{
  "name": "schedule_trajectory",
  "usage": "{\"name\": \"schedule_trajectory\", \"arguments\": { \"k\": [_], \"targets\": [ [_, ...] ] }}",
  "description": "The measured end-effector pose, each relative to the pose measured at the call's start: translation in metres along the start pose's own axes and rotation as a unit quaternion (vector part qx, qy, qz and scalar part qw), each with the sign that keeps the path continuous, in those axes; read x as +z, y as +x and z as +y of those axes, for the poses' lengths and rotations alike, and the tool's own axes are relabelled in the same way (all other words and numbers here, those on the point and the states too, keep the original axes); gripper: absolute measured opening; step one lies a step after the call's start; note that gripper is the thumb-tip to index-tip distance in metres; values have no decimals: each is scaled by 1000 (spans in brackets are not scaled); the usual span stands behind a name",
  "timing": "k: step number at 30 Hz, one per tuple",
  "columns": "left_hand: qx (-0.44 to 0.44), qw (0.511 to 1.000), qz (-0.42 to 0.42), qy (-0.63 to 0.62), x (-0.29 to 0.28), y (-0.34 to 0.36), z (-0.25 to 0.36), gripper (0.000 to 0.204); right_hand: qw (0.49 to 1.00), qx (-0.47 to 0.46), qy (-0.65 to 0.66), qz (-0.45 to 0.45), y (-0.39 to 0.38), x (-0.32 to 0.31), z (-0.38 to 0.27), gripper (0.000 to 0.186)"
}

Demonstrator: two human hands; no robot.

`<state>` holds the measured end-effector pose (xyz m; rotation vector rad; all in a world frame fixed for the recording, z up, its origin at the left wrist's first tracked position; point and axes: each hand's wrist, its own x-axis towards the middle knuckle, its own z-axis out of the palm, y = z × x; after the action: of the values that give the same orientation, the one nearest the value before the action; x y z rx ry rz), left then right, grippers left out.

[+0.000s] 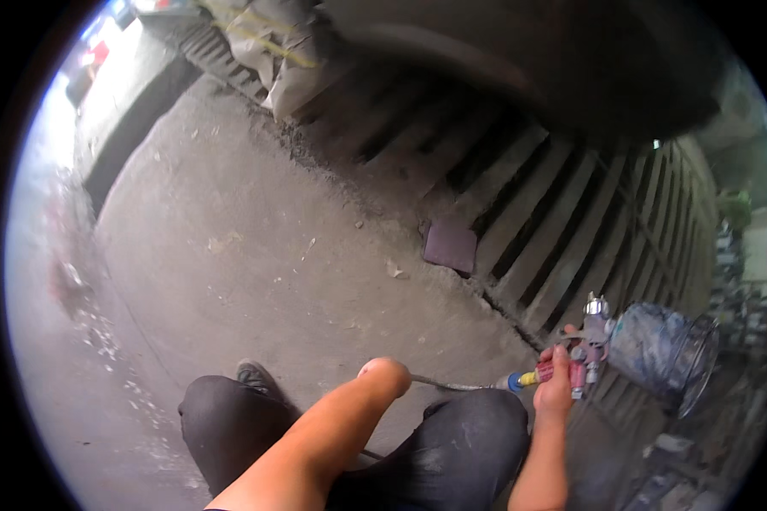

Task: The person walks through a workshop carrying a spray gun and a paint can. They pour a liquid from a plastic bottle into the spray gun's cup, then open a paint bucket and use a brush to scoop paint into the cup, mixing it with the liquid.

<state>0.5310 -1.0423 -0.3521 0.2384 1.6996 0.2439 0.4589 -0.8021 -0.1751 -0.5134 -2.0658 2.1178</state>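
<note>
A paint spray gun (pixel 598 334) is gripped in my right hand (pixel 556 385), out over the slatted floor grate to the right. Its metal tip points away from me. A paint-smeared, bluish cup (pixel 656 345) is attached and tilts out to the right. From the gun's handle a yellow and blue coupling (pixel 520 380) leads to a thin dark air hose (pixel 452 386). My left hand (pixel 387 376) is closed around that hose in front of my knees, its fingers mostly hidden.
A large dark rounded body (pixel 528 51) hangs over the grate (pixel 562 204) at the top. Crumpled masking paper (pixel 273 60) drapes beside it. A purplish square pad (pixel 450 245) lies at the edge of the concrete floor (pixel 247 230). Blurred shelves (pixel 741 264) stand far right.
</note>
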Motion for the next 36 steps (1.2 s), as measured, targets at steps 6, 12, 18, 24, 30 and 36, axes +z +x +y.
{"name": "schedule_trajectory", "arguments": {
  "k": [6, 12, 18, 24, 30, 36],
  "targets": [
    [21, 986, 9, -163, -39, -61, 17, 33, 973, -88, -213, -29, -19, 42, -19, 42],
    [105, 968, 64, -218, -34, -80, -13, 34, 885, -225, -407, -15, -9, 97, 5, 30],
    [79, 958, 96, -257, -23, -90, -46, 36, 837, -249, -486, -45, -40, 150, 12, 28],
    [60, 953, 105, -279, -25, -110, -68, 36, 808, -326, -483, -83, -37, 165, 26, 46],
    [71, 947, 75, -305, -20, -117, -77, 36, 752, -376, -522, -145, -40, 168, 36, 29],
    [101, 941, 53, -319, -17, -112, -74, 34, 743, -362, -541, -157, -43, 169, 35, 28]
  ]
}}
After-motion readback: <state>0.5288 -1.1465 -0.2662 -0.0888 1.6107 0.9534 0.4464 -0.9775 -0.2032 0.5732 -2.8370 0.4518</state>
